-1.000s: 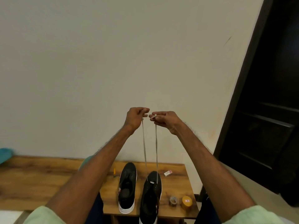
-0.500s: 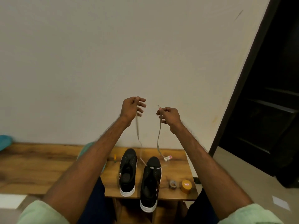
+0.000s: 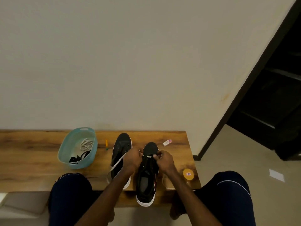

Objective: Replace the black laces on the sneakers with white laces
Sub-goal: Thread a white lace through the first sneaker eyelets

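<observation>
My left hand [image 3: 132, 158] and my right hand [image 3: 164, 160] meet over the far eyelets of the right-hand black low-top sneaker with a white sole [image 3: 145, 181]. It lies toe toward the wall, and its heel reaches past the near edge of the long brown wooden bench [image 3: 32, 160]. A flat white lace [image 3: 117, 163] makes one short bar across the farthest pair of eyelets. My left fingers are curled and pinch the lace just left of that bar. From there it trails left and nearer, over the second black sneaker [image 3: 121, 149] just beside the first, and ends on the wood by my left knee. My right fingers [image 3: 158, 155] are bunched together at the right-hand eyelet and nip the lace there (the tip itself is too small to make out). A pale strand loops on the wood close to my right forearm. To the left of both shoes stands a teal plastic basket with slotted handles [image 3: 76, 165]. In it a coiled white lace [image 3: 87, 144] lies at the far side and a heap of black laces [image 3: 78, 158] at the near side. Between the basket and the left sneaker lies a small yellow stick with a green tip [image 3: 106, 143]. A white and pink eraser [image 3: 167, 142] sits far right of the toes, and a round yellow tape roll [image 3: 188, 174] rests near the bench's right end. My knees, in dark navy trousers, frame the near edge.
</observation>
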Motion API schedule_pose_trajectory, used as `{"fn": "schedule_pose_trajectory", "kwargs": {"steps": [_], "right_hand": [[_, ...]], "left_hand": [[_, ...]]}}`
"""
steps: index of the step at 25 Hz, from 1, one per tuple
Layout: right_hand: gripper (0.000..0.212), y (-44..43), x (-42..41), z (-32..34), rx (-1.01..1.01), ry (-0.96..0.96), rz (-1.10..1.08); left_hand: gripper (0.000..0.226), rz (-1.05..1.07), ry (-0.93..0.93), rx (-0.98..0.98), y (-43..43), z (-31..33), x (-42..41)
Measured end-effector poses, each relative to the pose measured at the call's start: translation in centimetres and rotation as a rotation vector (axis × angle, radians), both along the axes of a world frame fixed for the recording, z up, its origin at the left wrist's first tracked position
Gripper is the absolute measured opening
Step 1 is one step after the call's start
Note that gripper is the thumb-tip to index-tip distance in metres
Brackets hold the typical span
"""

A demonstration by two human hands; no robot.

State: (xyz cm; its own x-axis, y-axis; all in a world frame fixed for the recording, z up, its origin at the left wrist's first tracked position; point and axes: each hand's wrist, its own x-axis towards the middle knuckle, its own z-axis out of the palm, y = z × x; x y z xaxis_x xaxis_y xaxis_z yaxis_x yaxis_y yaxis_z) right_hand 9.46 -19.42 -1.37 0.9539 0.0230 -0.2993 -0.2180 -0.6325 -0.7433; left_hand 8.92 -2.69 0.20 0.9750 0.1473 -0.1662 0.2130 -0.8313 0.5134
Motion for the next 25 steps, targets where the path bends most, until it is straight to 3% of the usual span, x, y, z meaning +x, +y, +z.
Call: {"fn": "schedule_pose_trajectory", "kwargs": {"steps": [3,7,10,14,16,18,20,23,25], "right_hand": [[0.066,1.0,-0.1,-1.7,-0.073,0.081,0.106],[0.078,1.0,0.4,-2.6,-0.045,0.072,0.095],[0.08,0.7,0.5,-3.0,-0.035,0.064,0.086],[0.081,0.8,0.4,-3.0,-0.077,0.053,0.101],[0.082,0.8,0.4,-3.3,-0.092,0.044,0.116],[0.078,0.9,0.2,-3.4,-0.071,0.053,0.114],[0.059,1.0,0.3,-3.1,0.011,0.006,0.037],[0.02,0.6,0.9,0.3,0.133,-0.214,-0.168],[0.013,0.5,1.8,4.9,0.309,-0.316,-0.235]], "left_hand": [[0.026,-0.064,0.026,0.188,-0.8,-2.0,0.7],[0.033,-0.101,0.03,0.31,-1.3,-3.2,1.5],[0.026,-0.106,0.056,0.255,-1.3,-3.6,1.6],[0.024,0.1,0.098,-0.007,1.0,-3.0,2.5],[0.025,0.104,0.13,-0.074,2.2,-2.5,3.1],[0.03,0.077,0.137,-0.065,2.6,-1.7,3.2],[0.038,0.093,0.084,-0.105,2.6,-0.4,3.0],[0.041,0.142,-0.026,-0.257,2.6,3.6,2.5],[0.035,0.172,-0.116,-0.405,2.5,7.8,2.7]]}}
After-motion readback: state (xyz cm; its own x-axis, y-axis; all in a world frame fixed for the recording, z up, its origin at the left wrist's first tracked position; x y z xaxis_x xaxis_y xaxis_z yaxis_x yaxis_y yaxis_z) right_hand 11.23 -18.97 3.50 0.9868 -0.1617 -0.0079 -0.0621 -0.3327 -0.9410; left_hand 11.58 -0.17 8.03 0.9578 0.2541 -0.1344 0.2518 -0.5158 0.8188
